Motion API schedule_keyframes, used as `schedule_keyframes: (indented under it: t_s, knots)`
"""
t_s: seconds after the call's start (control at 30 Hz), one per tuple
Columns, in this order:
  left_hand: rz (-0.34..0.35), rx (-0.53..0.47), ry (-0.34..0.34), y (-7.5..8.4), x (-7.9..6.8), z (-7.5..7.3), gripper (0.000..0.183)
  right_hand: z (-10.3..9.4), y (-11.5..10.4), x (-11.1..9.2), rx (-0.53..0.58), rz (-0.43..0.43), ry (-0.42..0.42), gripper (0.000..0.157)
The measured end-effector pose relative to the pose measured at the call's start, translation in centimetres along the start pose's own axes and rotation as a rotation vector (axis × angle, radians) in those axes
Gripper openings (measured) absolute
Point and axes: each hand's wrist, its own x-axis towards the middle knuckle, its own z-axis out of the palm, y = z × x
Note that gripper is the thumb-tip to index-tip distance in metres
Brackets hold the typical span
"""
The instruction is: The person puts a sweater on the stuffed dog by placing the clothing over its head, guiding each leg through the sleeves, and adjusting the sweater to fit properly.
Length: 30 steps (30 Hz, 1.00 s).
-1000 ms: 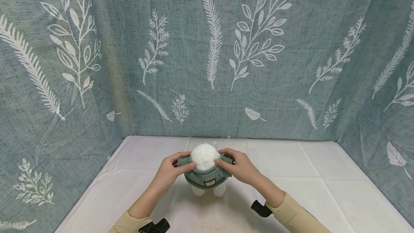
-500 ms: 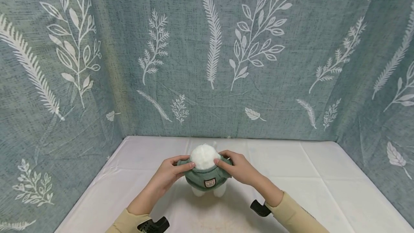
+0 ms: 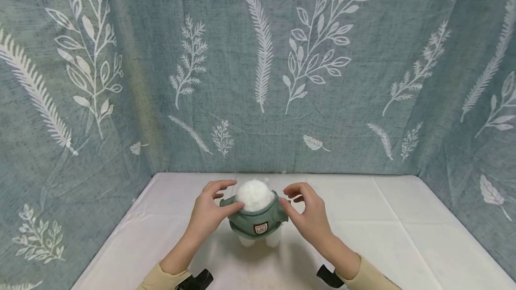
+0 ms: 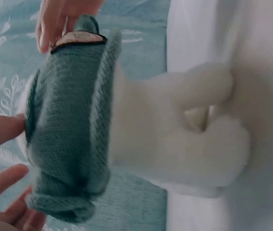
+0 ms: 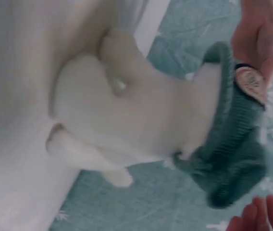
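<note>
Beige cloth covers your left forearm as a sleeve (image 3: pixel 159 277), a black device (image 3: pixel 195 279) at its cuff; your left hand (image 3: pixel 206 213) has its fingers spread wide, the thumb tip touching the collar of a green knitted garment (image 3: pixel 247 223); the garment sits round the upper part of a white plush toy (image 3: pixel 255 195), its label patch (image 3: pixel 261 228) facing you; the toy stands upright on the white tablecloth (image 3: pixel 371 245), between your hands; your right hand (image 3: pixel 311 214) is just beside the garment, thumb and forefinger apart, holding nothing.
</note>
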Motion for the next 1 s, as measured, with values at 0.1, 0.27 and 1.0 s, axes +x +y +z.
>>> schedule_keyframes:
  t_s: [0.1,0.27,1.0]
  knots:
    - [0.049,0.0,0.019,0.5,0.1,-0.1,0.053,-0.7,-0.9,-0.7,0.061,0.058,-0.049,0.008]
    - [0.02,-0.092,-0.045,0.9,0.6,0.1,0.054,-1.0,-1.9,-1.9,0.23,0.371,-0.424,0.017]
    - [-0.078,0.077,-0.162,1.2,1.7,1.3,0.049,1.9,-2.3,-2.3,0.498,0.802,-0.448,0.038]
